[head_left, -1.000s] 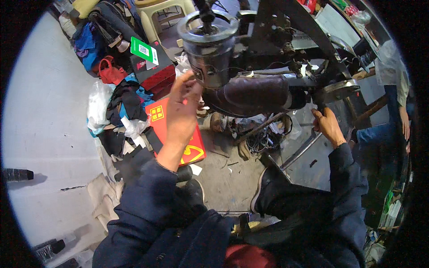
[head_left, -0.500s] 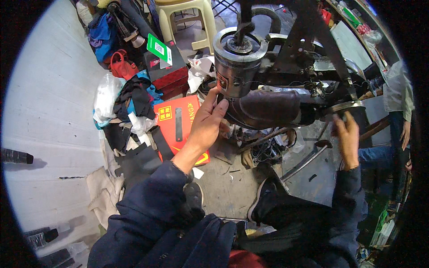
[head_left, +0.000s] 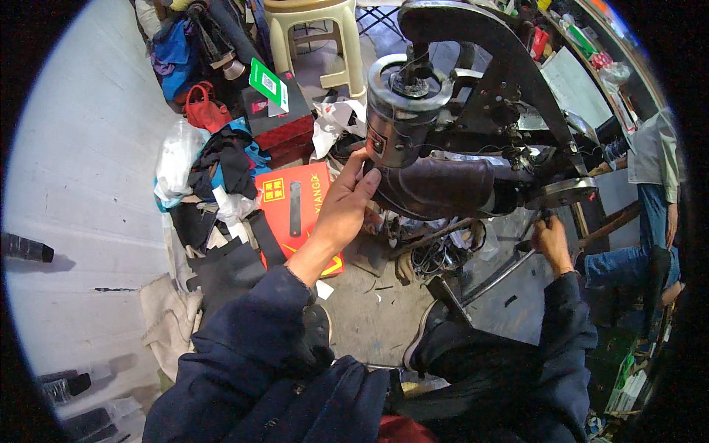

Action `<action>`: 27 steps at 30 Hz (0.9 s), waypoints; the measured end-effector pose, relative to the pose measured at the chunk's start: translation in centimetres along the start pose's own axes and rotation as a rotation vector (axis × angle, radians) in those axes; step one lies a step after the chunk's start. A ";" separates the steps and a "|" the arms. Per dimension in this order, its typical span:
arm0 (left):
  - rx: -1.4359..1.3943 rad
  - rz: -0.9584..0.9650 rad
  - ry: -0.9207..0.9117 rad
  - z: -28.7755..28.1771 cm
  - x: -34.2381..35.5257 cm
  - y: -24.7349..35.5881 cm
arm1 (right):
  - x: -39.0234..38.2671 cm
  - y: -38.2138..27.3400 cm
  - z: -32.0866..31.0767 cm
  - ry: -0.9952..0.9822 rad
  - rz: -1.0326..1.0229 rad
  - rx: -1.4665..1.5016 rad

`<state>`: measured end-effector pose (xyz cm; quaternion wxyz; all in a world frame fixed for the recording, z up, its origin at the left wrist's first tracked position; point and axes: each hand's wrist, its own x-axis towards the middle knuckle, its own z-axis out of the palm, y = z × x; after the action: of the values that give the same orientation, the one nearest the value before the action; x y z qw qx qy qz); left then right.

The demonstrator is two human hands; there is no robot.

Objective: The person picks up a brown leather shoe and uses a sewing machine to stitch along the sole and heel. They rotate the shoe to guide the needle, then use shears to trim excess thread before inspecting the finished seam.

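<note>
A dark metal hand-cranked sewing machine (head_left: pixel 509 81) stands in front of me, with a shiny round drum (head_left: pixel 402 122) at its head. Below the drum lies a dark brown leather piece (head_left: pixel 450 184), along the machine's lower arm; its exact kind I cannot make out. My left hand (head_left: pixel 343 203) pinches this leather at its left end, thumb uppermost, right under the drum. To the right, my right hand (head_left: pixel 552 242) is closed around the dark crank handle (head_left: pixel 545 215), beneath the round handwheel (head_left: pixel 563 193).
An orange-red box lid (head_left: pixel 295 214) lies on the floor at the left, near dark scraps (head_left: pixel 229 273). Behind are a red-and-black box (head_left: pixel 284 136), a bundle of clothes and bags (head_left: pixel 221 162) and a cream stool (head_left: pixel 314 44). Another person in jeans (head_left: pixel 628 267) is at the right.
My right hand has moved down and slightly left, from beside the wheel to below it. The machine appears slightly lower and further right in view. My left hand keeps its pinch.
</note>
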<state>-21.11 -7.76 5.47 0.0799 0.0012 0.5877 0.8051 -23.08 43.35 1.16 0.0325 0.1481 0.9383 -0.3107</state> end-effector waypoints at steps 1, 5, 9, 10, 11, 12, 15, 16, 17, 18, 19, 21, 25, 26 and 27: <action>-0.007 -0.013 -0.002 0.0 0.0 0.0 | -1.5 -1.7 1.1 -0.127 0.049 0.167; 0.015 -0.029 0.007 -0.2 0.2 -0.3 | -4.8 -8.8 0.7 -0.122 -0.042 0.292; 0.036 0.060 -0.021 -0.1 0.4 -0.4 | -4.4 -9.7 -5.5 0.183 -0.275 0.323; 0.031 0.048 -0.029 -0.2 0.4 -0.3 | -3.6 -8.8 -6.4 0.293 -0.227 0.294; 0.027 0.038 -0.029 -0.2 0.4 -0.3 | -2.7 -7.4 -7.5 0.381 -0.249 0.262; 0.015 0.015 -0.033 -0.2 0.3 -0.1 | -2.0 -5.5 -8.0 0.465 -0.338 0.084; -0.018 -0.021 -0.028 0.0 0.2 0.1 | 1.9 0.3 -8.0 0.581 -0.313 -0.057; -0.025 -0.012 -0.032 0.0 0.2 0.2 | 2.6 2.0 -8.0 0.469 -0.143 0.014; -0.028 -0.022 -0.026 0.0 0.2 0.3 | 3.0 3.3 -6.9 0.493 -0.291 -0.122; -0.037 -0.007 -0.033 0.1 0.1 0.4 | 2.9 4.0 -5.0 0.448 -0.227 -0.148; -0.043 -0.010 -0.031 0.1 0.1 0.4 | 2.6 4.0 -3.8 0.366 -0.059 -0.115; -0.054 -0.020 -0.021 0.2 0.0 0.5 | 0.9 2.0 -0.8 0.069 0.126 0.023; -0.059 -0.040 0.004 0.1 0.0 0.3 | -3.7 -6.1 0.9 -0.154 0.084 0.251; -0.056 -0.044 0.009 0.2 0.1 0.3 | -4.4 -7.8 0.4 -0.145 0.040 0.239; -0.065 -0.040 0.005 0.2 0.1 0.3 | -4.8 -9.2 0.1 -0.163 -0.024 0.267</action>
<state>-21.19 -7.66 5.77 0.0946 -0.0152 0.5616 0.8219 -21.27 35.07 7.09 0.0851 0.1141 0.8846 -0.4440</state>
